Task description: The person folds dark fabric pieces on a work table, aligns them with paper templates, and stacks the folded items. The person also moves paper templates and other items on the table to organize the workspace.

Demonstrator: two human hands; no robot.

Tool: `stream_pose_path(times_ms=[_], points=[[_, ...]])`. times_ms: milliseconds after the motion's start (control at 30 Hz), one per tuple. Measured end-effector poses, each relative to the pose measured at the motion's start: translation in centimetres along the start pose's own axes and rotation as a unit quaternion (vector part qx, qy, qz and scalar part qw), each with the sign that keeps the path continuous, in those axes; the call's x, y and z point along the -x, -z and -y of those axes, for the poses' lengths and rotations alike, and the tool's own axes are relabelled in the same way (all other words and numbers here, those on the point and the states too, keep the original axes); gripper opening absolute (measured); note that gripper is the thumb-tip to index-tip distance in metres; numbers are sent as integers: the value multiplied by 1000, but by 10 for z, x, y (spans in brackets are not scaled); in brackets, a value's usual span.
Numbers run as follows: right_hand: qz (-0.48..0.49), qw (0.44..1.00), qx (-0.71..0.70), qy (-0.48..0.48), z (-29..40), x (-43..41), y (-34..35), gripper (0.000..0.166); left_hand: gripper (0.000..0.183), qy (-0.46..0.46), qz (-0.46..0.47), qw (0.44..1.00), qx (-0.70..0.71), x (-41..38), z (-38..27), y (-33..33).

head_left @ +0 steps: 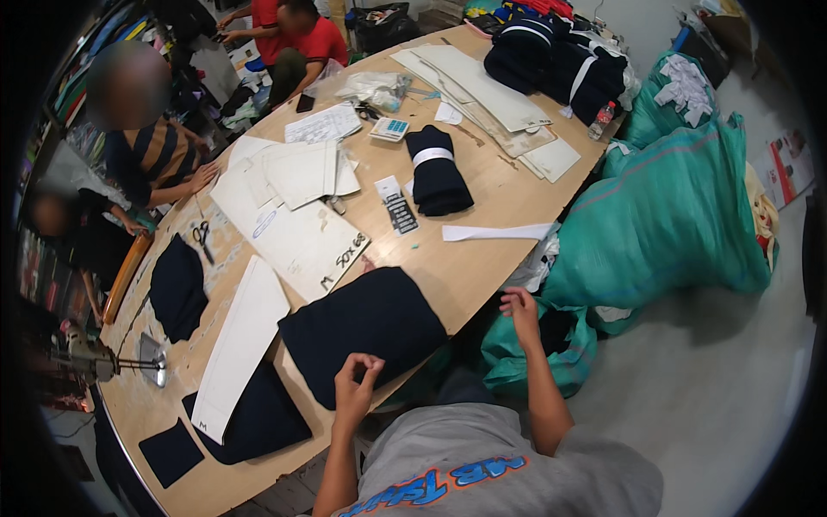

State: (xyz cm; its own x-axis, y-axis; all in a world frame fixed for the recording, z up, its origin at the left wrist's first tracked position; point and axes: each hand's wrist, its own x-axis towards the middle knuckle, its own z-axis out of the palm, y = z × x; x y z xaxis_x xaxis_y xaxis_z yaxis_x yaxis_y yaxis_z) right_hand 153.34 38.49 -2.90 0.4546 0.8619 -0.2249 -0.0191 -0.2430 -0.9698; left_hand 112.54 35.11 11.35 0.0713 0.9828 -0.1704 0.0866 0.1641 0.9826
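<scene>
My left hand [358, 386] hovers at the front edge of a folded dark navy fabric piece [368, 323]. Its fingers curl towards the thumb, and I cannot tell whether the tips touch. Off the table's edge, to the right of that fabric, my right hand [521, 315] is raised, loosely open and holding nothing. A long white paper pattern piece [242, 342] lies left of the fabric, partly over a second dark folded cloth [271, 420]. Beyond, a rolled navy bundle [440, 178] wears a white band, near a white strip [494, 232] and a printed tag [397, 207].
White pattern boards [303, 242] cover the table's middle; more boards [491, 97] lie at the back. Black scissors [203, 240] and a calculator [389, 128] rest there too. Green sacks [652, 220] crowd the right side. Co-workers, one in a striped shirt [174, 152], are across the table.
</scene>
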Motion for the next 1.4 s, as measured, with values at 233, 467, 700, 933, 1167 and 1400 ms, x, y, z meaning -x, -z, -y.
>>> stream_pose_path(times_ms=[233,467,700,933,1167,1400], points=[[3,978,117,172,59,-294,-23,22,18,-75,147,981,-100,-225,4,-176],[-114,869,436,202,78,-538,-15,40,45,-287,134,871,-377,-344,106,-295],[-163,744,603,239,68,-617,43,61,42,-229,152,869,-412,-355,98,-307],[-177,750,545,330,121,-660,69,31,41,-230,150,861,-428,-362,95,-307],[-52,785,525,324,116,-677,70,30,41,-236,148,862,-423,-367,91,-309],[-63,888,273,365,163,-685,39,96,43,-232,143,874,-404,-364,94,-308]])
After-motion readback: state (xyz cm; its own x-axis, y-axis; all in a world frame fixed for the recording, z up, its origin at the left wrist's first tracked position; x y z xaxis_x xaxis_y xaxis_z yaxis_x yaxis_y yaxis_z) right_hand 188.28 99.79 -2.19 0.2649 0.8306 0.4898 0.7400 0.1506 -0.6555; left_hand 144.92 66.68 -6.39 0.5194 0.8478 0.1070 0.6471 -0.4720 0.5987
